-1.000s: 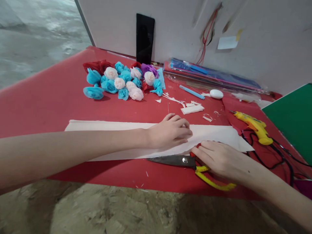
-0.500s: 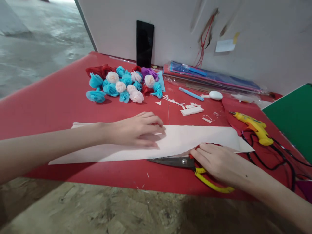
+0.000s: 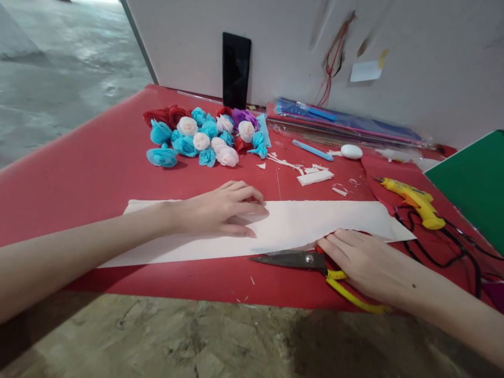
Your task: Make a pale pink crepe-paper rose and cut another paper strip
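Observation:
A long white sheet of thin paper (image 3: 299, 223) lies along the front of a red table. My left hand (image 3: 226, 209) rests palm down on it, fingers spread. My right hand (image 3: 358, 257) lies over the handles of a pair of scissors (image 3: 289, 259) at the paper's near edge. Its fingers are bent together around the upper handle, near the red part by the pivot; the thumb is hidden. The dark blades are closed and point left, while a yellow handle shows beneath the wrist.
Blue, white, pink, red and purple paper flowers (image 3: 207, 137) cluster at the back. A black phone (image 3: 236, 71) leans on the wall. White scraps (image 3: 315, 176), a blue pen (image 3: 312, 150), wrapped paper packs (image 3: 354, 123) and a corded yellow glue gun (image 3: 417, 202) lie to the right.
The view has shifted slightly, so the table and its things appear further right. My left hand keeps nearly the same place in the picture, on the paper. My right hand stays at the scissors.

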A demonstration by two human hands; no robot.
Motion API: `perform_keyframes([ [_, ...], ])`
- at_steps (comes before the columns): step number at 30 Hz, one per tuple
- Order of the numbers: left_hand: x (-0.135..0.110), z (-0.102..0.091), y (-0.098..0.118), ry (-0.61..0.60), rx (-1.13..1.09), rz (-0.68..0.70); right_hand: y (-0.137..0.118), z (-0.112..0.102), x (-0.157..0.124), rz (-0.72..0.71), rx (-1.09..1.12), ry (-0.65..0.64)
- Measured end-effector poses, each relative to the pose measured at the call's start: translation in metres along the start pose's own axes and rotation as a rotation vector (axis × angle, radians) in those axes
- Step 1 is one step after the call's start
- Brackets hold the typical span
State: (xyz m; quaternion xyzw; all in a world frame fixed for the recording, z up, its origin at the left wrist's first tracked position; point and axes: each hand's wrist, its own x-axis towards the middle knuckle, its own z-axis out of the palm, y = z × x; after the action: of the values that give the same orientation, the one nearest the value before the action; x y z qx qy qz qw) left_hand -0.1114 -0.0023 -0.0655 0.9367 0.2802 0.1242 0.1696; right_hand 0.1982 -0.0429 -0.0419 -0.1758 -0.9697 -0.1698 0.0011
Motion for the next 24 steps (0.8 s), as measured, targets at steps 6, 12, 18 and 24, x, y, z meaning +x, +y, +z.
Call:
perform_keyframes([
  [6, 0.004, 0.004, -0.001, 0.014, -0.005, 0.017, -0.004, -0.006, 0.010, 0.033, 0.034, -0.025],
  [12, 0.011, 0.007, 0.001, 0.022, -0.010, 0.024, -0.005, -0.004, 0.020, 0.018, 0.030, -0.021],
  [18, 0.012, 0.007, 0.002, 0.018, -0.025, 0.030, -0.002, -0.003, 0.023, -0.021, 0.031, 0.013],
  [24, 0.011, 0.008, 0.001, 0.016, -0.027, 0.030, 0.001, -0.001, 0.022, -0.063, -0.001, 0.079],
])
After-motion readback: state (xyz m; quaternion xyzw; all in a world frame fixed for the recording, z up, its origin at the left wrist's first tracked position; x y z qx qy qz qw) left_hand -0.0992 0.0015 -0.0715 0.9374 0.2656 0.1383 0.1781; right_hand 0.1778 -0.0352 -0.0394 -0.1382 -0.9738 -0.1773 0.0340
